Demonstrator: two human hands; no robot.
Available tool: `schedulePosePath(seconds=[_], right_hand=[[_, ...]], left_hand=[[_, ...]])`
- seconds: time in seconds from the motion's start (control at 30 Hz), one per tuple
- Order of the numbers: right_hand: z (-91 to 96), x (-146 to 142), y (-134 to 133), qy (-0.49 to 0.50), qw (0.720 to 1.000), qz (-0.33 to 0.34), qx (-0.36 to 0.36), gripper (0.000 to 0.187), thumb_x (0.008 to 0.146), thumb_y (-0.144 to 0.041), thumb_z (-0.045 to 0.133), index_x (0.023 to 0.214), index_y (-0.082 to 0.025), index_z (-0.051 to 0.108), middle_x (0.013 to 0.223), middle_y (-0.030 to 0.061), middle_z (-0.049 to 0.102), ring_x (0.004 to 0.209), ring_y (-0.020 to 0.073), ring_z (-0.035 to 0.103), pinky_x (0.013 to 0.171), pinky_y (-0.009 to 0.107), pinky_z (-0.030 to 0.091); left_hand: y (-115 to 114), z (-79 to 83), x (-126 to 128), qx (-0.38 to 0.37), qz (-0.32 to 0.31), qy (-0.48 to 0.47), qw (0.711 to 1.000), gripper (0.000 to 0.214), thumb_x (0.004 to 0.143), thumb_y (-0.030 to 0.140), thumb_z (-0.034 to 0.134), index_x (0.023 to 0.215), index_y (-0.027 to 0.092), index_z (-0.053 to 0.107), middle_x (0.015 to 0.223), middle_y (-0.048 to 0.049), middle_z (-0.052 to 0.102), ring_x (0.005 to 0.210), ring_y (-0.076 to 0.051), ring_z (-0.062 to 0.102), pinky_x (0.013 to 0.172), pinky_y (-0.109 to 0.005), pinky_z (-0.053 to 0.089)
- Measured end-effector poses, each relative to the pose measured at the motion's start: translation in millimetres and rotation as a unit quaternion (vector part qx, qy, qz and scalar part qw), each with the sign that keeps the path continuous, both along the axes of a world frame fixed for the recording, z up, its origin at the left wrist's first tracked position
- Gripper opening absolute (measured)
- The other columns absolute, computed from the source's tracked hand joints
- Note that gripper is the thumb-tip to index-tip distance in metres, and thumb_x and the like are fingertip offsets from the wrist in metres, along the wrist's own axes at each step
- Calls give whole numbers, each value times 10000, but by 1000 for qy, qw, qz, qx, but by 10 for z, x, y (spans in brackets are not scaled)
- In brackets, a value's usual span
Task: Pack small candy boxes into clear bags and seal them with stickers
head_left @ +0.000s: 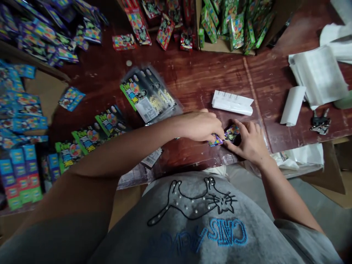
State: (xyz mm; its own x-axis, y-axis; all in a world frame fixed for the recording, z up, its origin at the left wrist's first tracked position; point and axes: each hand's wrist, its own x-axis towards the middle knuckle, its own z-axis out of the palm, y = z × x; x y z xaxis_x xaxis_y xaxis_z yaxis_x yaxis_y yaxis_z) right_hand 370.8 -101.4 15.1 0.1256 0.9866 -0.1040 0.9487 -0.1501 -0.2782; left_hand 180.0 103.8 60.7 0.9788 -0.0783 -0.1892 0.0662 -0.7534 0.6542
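Note:
My left hand (199,125) is curled into a closed grip near the front edge of the dark wooden table (192,77), its fingertips pinching small colourful packets (215,140). My right hand (249,141) lies just to the right, fingers bent around the same little bundle of packets (231,132). Both hands touch the bundle together. How many packets are in it is hidden by the fingers.
Green packets (88,137) lie in a row at left, with a clear-wrapped bundle (147,95) behind them. Blue packets (19,110) fill the far left, green ones a cardboard box (220,46) at the back. White paper (232,102) and sheets (319,73) sit at right.

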Motion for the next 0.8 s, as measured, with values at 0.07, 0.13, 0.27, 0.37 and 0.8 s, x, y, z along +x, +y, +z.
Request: schedulePosePath(seconds=[0.07, 0.13, 0.27, 0.37, 0.8], right_hand=[[110, 55, -38, 37, 999, 2, -5, 820, 1026, -708, 477, 1590, -117, 546, 1438, 240, 656, 1295, 431, 634, 1077, 594, 519], [203, 149, -61, 79, 996, -21, -37, 717, 1071, -672, 389, 1494, -151, 641, 1382, 208, 731, 1239, 393, 707, 1016, 520, 553], [215, 349, 1, 67, 982, -143, -107, 792, 1086, -705, 175, 1059, -186, 774, 884, 201, 803, 891, 392, 789, 731, 441, 522], [90, 449, 65, 56, 976, -185, -100, 754, 1079, -730, 185, 1015, -216, 732, 724, 154, 754, 777, 366, 766, 646, 403, 479], [183, 163, -113, -42, 998, 41, 10, 1055, 905, -790, 661, 1688, -146, 369, 1561, 289, 566, 1314, 539, 592, 1018, 693, 533]], left_hand=[[30, -68, 189, -17, -37, 29, 999, 219, 886, 208, 802, 1021, 370, 858, 1033, 34, 851, 967, -236, 750, 877, -372, 506], [31, -127, 304, -22, -51, 32, 998, 223, 854, 185, 827, 998, 352, 858, 1044, 31, 852, 966, -233, 749, 850, -360, 507], [-70, -160, 346, 35, -40, -61, 997, 207, 975, 176, 689, 1017, 318, 834, 1133, -3, 837, 1197, -249, 707, 1101, -443, 470], [-132, -203, 208, 44, -49, -96, 993, 320, 1058, 168, 529, 1106, 309, 812, 1443, -3, 742, 1446, -222, 598, 1301, -495, 347], [501, -181, -1582, 97, 186, 22, 978, 740, 742, 309, 789, 1470, 301, 659, 1684, -73, 540, 1595, -412, 427, 1360, -660, 168]])
